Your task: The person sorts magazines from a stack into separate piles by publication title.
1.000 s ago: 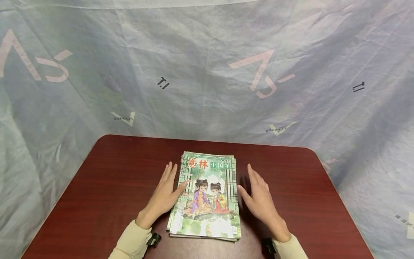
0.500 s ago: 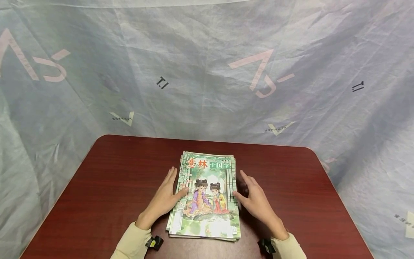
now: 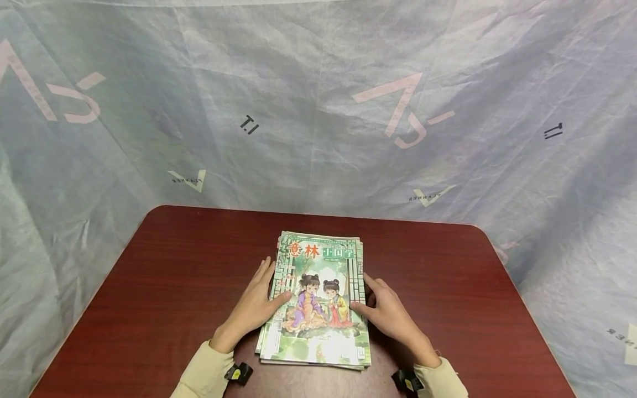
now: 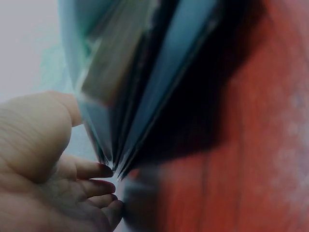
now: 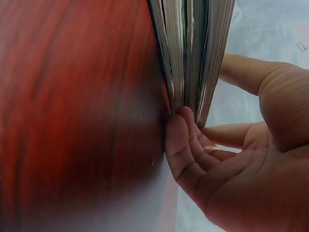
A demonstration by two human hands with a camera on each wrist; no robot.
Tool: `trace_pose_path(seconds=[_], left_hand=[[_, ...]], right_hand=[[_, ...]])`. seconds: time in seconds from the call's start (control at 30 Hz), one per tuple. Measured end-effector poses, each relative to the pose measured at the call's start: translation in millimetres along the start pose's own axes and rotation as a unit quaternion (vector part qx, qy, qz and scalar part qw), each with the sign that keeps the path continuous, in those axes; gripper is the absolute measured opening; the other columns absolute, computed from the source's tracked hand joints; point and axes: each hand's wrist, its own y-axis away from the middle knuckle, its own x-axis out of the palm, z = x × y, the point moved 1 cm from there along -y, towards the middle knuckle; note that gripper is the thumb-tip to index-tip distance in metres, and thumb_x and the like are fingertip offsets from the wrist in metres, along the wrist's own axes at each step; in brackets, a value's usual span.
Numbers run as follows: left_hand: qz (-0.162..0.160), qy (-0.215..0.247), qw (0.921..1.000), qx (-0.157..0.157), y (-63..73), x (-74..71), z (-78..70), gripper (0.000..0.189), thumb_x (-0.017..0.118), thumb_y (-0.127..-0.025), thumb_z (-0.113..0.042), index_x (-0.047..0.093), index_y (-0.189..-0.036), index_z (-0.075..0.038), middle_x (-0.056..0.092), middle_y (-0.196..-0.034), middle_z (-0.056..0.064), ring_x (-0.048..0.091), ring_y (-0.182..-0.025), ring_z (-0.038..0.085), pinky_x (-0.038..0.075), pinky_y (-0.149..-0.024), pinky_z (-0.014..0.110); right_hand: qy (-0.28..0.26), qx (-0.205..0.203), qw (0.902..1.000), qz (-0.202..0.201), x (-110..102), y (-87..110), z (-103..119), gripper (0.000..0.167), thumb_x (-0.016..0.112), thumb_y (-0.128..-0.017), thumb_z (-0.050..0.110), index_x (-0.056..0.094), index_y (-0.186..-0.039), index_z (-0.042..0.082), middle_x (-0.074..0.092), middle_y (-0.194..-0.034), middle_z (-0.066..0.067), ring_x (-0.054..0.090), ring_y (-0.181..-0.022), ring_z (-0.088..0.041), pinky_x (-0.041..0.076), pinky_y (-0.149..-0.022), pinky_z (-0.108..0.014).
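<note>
A stack of magazines (image 3: pixel 318 342) lies on the table, its green top cover showing two drawn children and large red characters. My left hand (image 3: pixel 252 304) holds the left side, thumb over the cover and fingers along the edge. In the left wrist view, the fingertips (image 4: pixel 108 170) are right at the spines and the magazines (image 4: pixel 116 67) fan apart. On the opposite side, my right hand (image 3: pixel 390 315) grips with its thumb on the cover. The right wrist view shows its bent fingers (image 5: pixel 177 133) against the page edges of the magazines (image 5: pixel 193 53).
The dark red wooden table (image 3: pixel 199 254) has rounded far corners. A grey printed cloth (image 3: pixel 318 110) hangs behind it and along both sides. Black straps with small devices (image 3: pixel 239 373) sit at the cuffs of the pale sleeves (image 3: pixel 201 373).
My right hand has moved left, from beside the stack to its right edge, and its thumb now lies on the cover. The left thumb has slid slightly further in. The stack stays put.
</note>
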Motion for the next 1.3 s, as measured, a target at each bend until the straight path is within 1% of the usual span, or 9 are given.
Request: trace_pose_path(seconds=[0.2, 0.43, 0.67, 0.73, 0.8, 0.93, 1.1, 1.2, 1.3], left_hand=[[-0.006, -0.005, 1.0000, 0.001, 1.9, -2.7, -3.8, 0.095, 0.076, -0.107, -0.039, 0.024, -0.173, 0.005, 0.013, -0.183, 0.025, 0.009, -0.170, 0.044, 0.023, -0.131, 0.071], [-0.028, -0.016, 0.9992, 0.023, 2.1, -3.6, -4.7, 0.094, 0.080, -0.103, -0.039, 0.033, -0.171, 0.005, 0.025, -0.179, 0.029, 0.024, -0.165, 0.050, 0.035, -0.124, 0.074], [-0.049, -0.024, 0.9980, 0.030, 0.8, -1.8, -6.8, 0.092, 0.084, -0.100, -0.034, 0.038, -0.170, 0.002, 0.031, -0.178, 0.025, 0.036, -0.160, 0.051, 0.041, -0.121, 0.071], [-0.059, -0.033, 0.9968, 0.043, 0.1, -1.5, -7.8, 0.090, 0.085, -0.099, -0.033, 0.040, -0.169, 0.002, 0.036, -0.176, 0.024, 0.040, -0.158, 0.050, 0.044, -0.119, 0.070], [-0.071, -0.040, 0.9949, 0.059, -0.5, -1.2, -9.2, 0.088, 0.085, -0.098, -0.032, 0.044, -0.167, 0.004, 0.042, -0.172, 0.024, 0.045, -0.155, 0.049, 0.047, -0.117, 0.068], [-0.098, -0.055, 0.9898, 0.088, -0.3, -1.4, -11.7, 0.084, 0.087, -0.095, -0.029, 0.050, -0.164, 0.004, 0.053, -0.160, 0.022, 0.052, -0.145, 0.046, 0.051, -0.110, 0.065], [-0.113, -0.068, 0.9862, 0.100, 0.1, -1.3, -14.5, 0.082, 0.088, -0.090, -0.022, 0.054, -0.161, 0.003, 0.063, -0.132, 0.012, 0.056, -0.120, 0.033, 0.052, -0.095, 0.052], [-0.101, -0.068, 0.9876, 0.099, -0.4, -1.8, -16.0, 0.083, 0.086, -0.089, -0.018, 0.052, -0.162, 0.004, 0.061, -0.109, 0.004, 0.054, -0.101, 0.022, 0.048, -0.085, 0.041], [-0.075, -0.056, 0.9916, 0.090, 0.2, -3.8, -18.1, 0.084, 0.082, -0.091, -0.014, 0.047, -0.165, 0.004, 0.054, -0.095, 0.000, 0.048, -0.084, 0.012, 0.043, -0.075, 0.033]], right_hand=[[-0.004, 0.016, 0.9999, -0.001, 0.0, 0.5, 2.4, 0.081, 0.088, -0.099, 0.023, 0.049, -0.160, -0.013, 0.059, -0.093, -0.003, 0.052, -0.069, -0.010, 0.045, -0.062, -0.028], [-0.012, 0.015, 0.9998, -0.004, -0.5, 0.9, 2.2, 0.077, 0.088, -0.098, 0.022, 0.053, -0.158, -0.012, 0.061, -0.094, -0.002, 0.055, -0.073, -0.009, 0.047, -0.064, -0.028], [-0.023, -0.068, 0.9972, -0.022, 4.3, 1.3, -16.4, 0.079, 0.083, -0.103, 0.033, 0.051, -0.155, -0.017, 0.065, -0.101, -0.009, 0.060, -0.077, -0.011, 0.050, -0.061, -0.030], [-0.029, -0.060, 0.9976, -0.021, 3.7, 1.8, -15.2, 0.078, 0.083, -0.103, 0.031, 0.050, -0.155, -0.017, 0.067, -0.102, -0.009, 0.061, -0.076, -0.011, 0.051, -0.060, -0.030], [-0.038, -0.029, 0.9987, -0.017, 1.3, 3.5, -8.2, 0.077, 0.085, -0.101, 0.025, 0.051, -0.157, -0.014, 0.069, -0.102, -0.007, 0.062, -0.075, -0.010, 0.052, -0.060, -0.029], [-0.043, 0.024, 0.9987, -0.011, -1.8, 3.6, 3.4, 0.075, 0.089, -0.097, 0.016, 0.053, -0.158, -0.009, 0.070, -0.099, -0.002, 0.062, -0.071, -0.009, 0.053, -0.059, -0.028], [-0.036, 0.032, 0.9987, -0.017, -3.3, 3.7, 7.1, 0.073, 0.090, -0.095, 0.011, 0.057, -0.157, -0.005, 0.069, -0.096, 0.002, 0.061, -0.071, -0.008, 0.053, -0.061, -0.027], [-0.031, 0.029, 0.9989, -0.020, -4.9, 4.7, 8.2, 0.073, 0.090, -0.095, 0.011, 0.056, -0.157, -0.006, 0.068, -0.096, 0.002, 0.060, -0.073, -0.007, 0.052, -0.063, -0.026], [-0.028, 0.024, 0.9991, -0.022, -7.0, 6.6, 8.8, 0.070, 0.087, -0.098, 0.011, 0.055, -0.157, -0.009, 0.067, -0.098, -0.001, 0.060, -0.075, -0.009, 0.052, -0.066, -0.028]])
